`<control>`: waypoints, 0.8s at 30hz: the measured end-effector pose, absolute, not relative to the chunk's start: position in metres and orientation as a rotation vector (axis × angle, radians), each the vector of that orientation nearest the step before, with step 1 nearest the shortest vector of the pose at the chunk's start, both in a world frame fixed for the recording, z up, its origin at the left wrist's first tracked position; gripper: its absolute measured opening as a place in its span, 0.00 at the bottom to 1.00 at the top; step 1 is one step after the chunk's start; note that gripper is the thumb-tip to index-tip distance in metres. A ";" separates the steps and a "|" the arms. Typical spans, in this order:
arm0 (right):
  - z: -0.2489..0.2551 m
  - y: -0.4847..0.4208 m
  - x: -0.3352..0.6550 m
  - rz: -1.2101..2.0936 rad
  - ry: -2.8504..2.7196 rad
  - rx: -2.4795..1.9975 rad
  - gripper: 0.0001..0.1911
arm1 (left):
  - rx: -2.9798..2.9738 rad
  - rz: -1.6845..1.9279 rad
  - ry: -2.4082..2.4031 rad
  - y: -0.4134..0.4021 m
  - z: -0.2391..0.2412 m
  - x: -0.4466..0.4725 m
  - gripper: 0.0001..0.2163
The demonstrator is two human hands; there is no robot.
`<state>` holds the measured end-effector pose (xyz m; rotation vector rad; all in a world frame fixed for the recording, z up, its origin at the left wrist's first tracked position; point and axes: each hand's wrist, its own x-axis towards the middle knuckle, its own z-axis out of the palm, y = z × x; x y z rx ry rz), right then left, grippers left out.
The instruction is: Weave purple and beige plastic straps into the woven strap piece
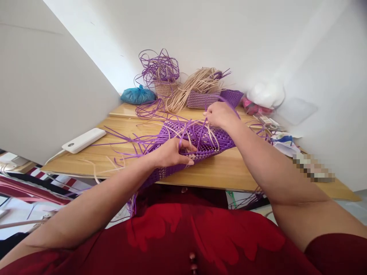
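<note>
A half-woven purple basket [200, 156] with beige flecks lies on its side near the table's front edge. Loose purple and beige strips stick out from it, many toward the left. My left hand [173, 152] grips the basket's near edge, thumb on the outer side and fingers toward the inside. Above the far side of the weave, my right hand [220, 114] is closed in a pinch on a purple strip [205, 124] that rises out of the basket. Part of that strip trails behind the right wrist.
A white power bank [84, 140] with a cable lies at the left. Along the wall stand a blue bag [138, 94], a beige basket [166, 89] with purple strips, a purple-beige basket [202, 100] and a white bag [266, 93]. Packets [283, 142] lie on the right of the table [237, 173].
</note>
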<state>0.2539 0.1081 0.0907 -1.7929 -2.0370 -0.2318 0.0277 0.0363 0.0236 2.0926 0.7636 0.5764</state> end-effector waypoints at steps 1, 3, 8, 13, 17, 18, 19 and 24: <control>0.092 0.106 0.258 -0.234 -2.041 -1.852 0.17 | 2.135 0.561 0.772 0.036 0.024 0.026 0.19; 0.099 0.093 0.262 -0.248 -2.058 -1.897 0.19 | 2.218 0.532 0.846 0.031 0.024 0.023 0.22; 0.111 0.025 0.251 -0.178 -2.089 -1.585 0.15 | 2.358 0.581 1.169 0.007 0.020 0.024 0.28; 0.083 -0.034 0.235 0.240 -2.207 -1.412 0.15 | 2.382 0.762 1.227 -0.007 0.010 0.025 0.21; 0.050 -0.042 0.226 0.490 -2.085 -1.301 0.09 | 2.353 0.724 1.238 -0.005 0.008 0.026 0.11; 0.043 -0.042 0.221 0.518 -2.051 -1.248 0.08 | 2.375 0.717 1.243 -0.005 0.008 0.026 0.09; 0.036 -0.042 0.215 0.525 -2.012 -1.192 0.08 | 2.404 0.709 1.238 -0.005 0.007 0.027 0.08; 0.024 -0.050 0.182 0.411 -1.875 -0.936 0.09 | 2.534 0.668 1.268 -0.008 0.001 0.030 0.08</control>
